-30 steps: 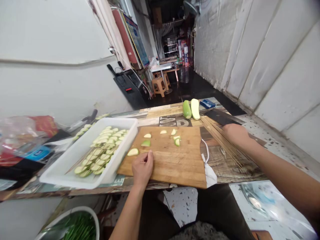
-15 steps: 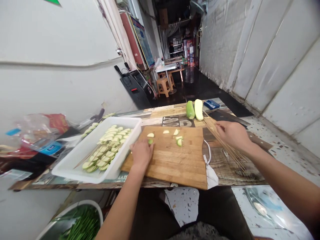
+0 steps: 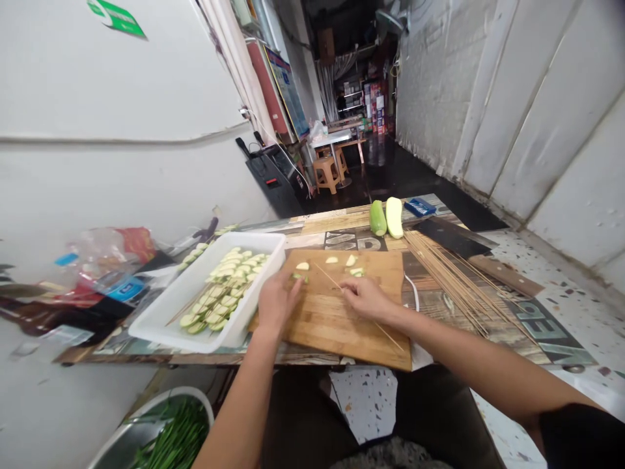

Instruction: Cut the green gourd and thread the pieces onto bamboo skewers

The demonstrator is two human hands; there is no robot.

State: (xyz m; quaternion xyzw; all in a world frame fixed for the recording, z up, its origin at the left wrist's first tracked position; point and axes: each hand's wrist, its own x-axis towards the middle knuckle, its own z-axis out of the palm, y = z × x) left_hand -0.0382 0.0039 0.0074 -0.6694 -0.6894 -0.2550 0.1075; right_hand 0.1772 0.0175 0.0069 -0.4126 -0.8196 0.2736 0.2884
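On the wooden cutting board [image 3: 336, 332], my left hand [image 3: 277, 301] has its fingers closed at a green-edged zucchini slice [image 3: 301, 278], partly hidden by the fingertips. My right hand [image 3: 365, 297] pinches a thin bamboo skewer [image 3: 328, 276], whose tip slants up and left toward that slice. Its other end runs down to the right over the board. A few pale half-round zucchini slices [image 3: 332, 260] lie toward the board's far side. Left of the board, a white plastic tray [image 3: 146, 326] holds many skewered zucchini slices [image 3: 215, 299].
Loose bamboo skewers [image 3: 449, 283] are spread right of the board, beside a cleaver [image 3: 452, 236] with a wooden handle. Two zucchini pieces [image 3: 377, 219] and a blue packet [image 3: 420, 207] are at the table's far edge. Below left stands a metal bowl [image 3: 208, 400] of green stalks.
My right hand has moved left from the skewer pile to above the board, bringing one skewer with it. My left hand stays by the slice. The view has shifted slightly.
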